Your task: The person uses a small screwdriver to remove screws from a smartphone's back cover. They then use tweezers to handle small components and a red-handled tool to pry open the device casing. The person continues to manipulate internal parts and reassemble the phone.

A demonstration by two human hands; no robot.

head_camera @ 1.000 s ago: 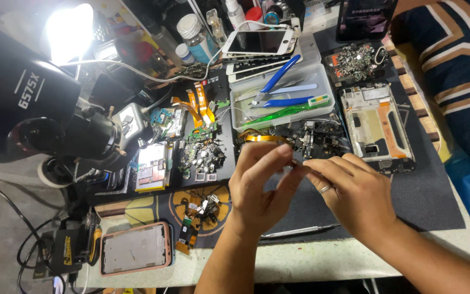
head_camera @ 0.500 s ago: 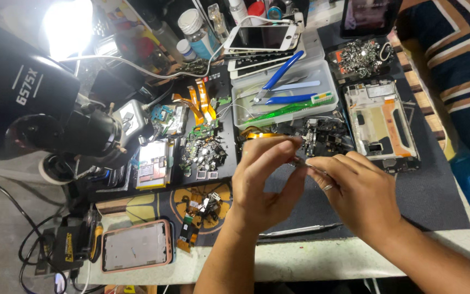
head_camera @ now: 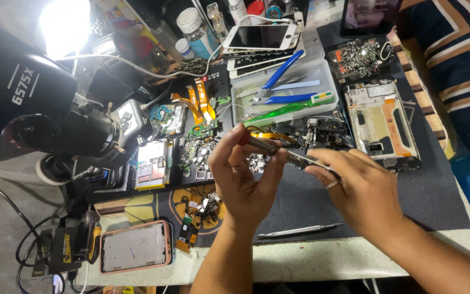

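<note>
My left hand (head_camera: 243, 177) and my right hand (head_camera: 357, 190) are raised together over the dark work mat (head_camera: 436, 196). A thin metal tool (head_camera: 292, 155) runs between them. The fingers of my left hand pinch its far end, where a small reddish bit shows. My right hand grips the other end, with a ring on one finger. Just behind the hands lies a pile of small phone parts and flex cables (head_camera: 322, 130).
A black microscope (head_camera: 44, 109) and a bright lamp (head_camera: 63, 24) stand at the left. A clear tray (head_camera: 327, 81) holds blue pliers (head_camera: 281, 73). A stripped phone frame (head_camera: 379, 122), a white phone (head_camera: 262, 35), a pink-cased phone (head_camera: 134, 247) and a metal pry tool (head_camera: 300, 231) lie around.
My hands have drawn slightly apart, and the thin metal tool now shows between them. The view has shifted a little closer to the bench.
</note>
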